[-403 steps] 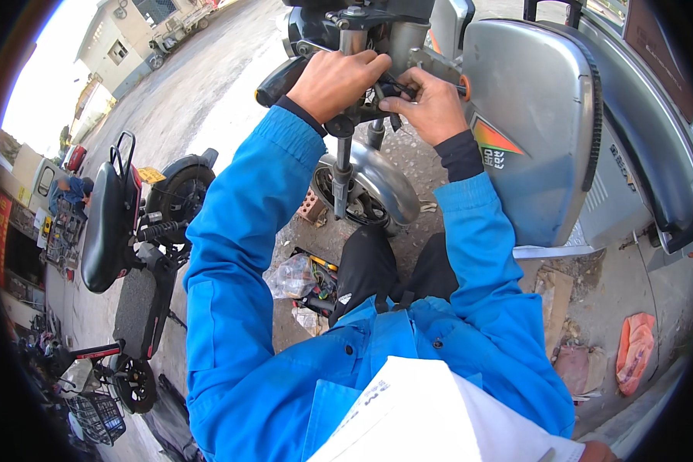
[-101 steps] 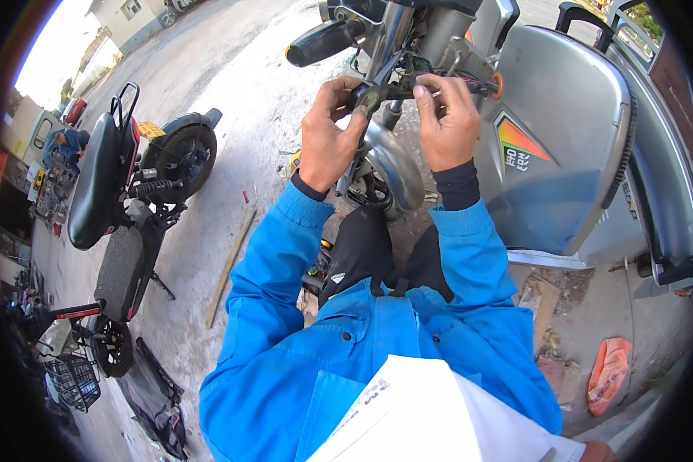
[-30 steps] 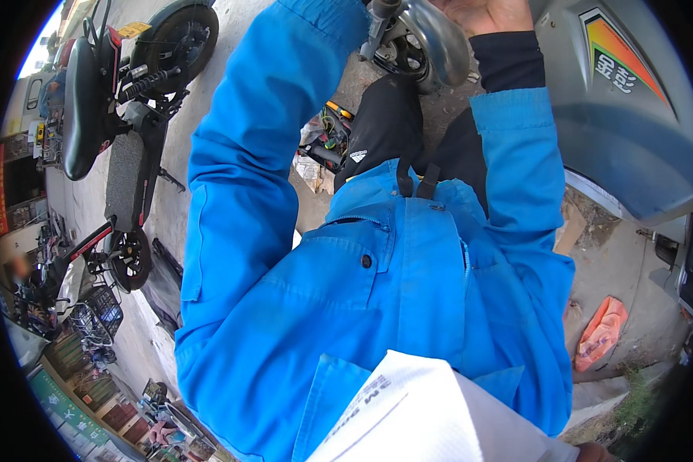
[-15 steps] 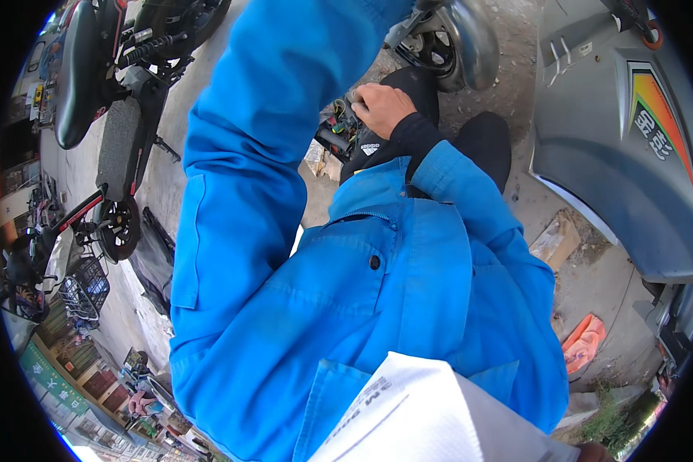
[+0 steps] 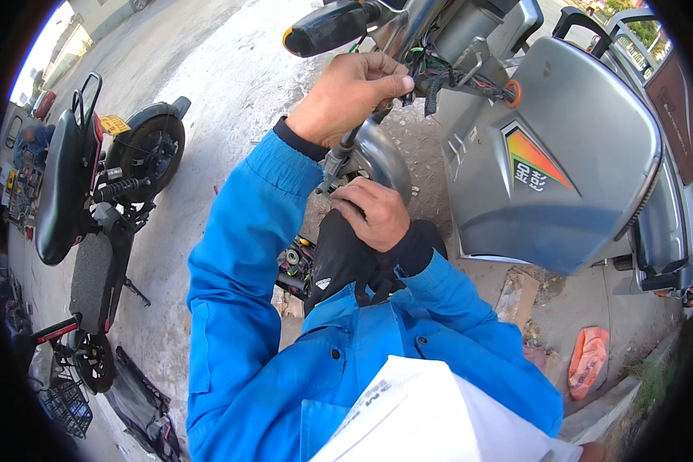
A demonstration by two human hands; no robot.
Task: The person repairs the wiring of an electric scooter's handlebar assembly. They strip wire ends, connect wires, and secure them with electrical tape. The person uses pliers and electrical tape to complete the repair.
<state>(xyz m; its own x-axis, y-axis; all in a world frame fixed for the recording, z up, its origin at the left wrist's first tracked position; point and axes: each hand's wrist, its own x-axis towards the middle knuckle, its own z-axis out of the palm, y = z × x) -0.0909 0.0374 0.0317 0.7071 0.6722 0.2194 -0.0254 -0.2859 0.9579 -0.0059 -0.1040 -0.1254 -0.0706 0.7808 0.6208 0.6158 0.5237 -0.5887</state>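
My left hand (image 5: 358,96) is closed in a pinch on a small dark piece at the wiring (image 5: 431,73) below the black mirror or lamp housing (image 5: 323,31) on the grey vehicle's front. My right hand (image 5: 373,212) is lower, just above my dark trouser knee (image 5: 327,258), fingers curled; what they hold, if anything, is hidden. The silver front mudguard (image 5: 389,158) curves behind it. A heap of tools (image 5: 292,262) lies beside my knee. The silver body panel (image 5: 547,146) with a coloured decal stands to the right, with wires running into its orange-ringed hole.
A black electric scooter (image 5: 88,292) stands on the left. A person in blue (image 5: 35,138) is among parts at the far left. Dark folded sheeting (image 5: 135,393), flattened cardboard (image 5: 516,296) and an orange bag (image 5: 589,358) lie on the ground.
The right hand left the wiring, dropped toward the tools and has now risen slightly above my knee. The view has tilted back up, showing my left hand at the wiring again.
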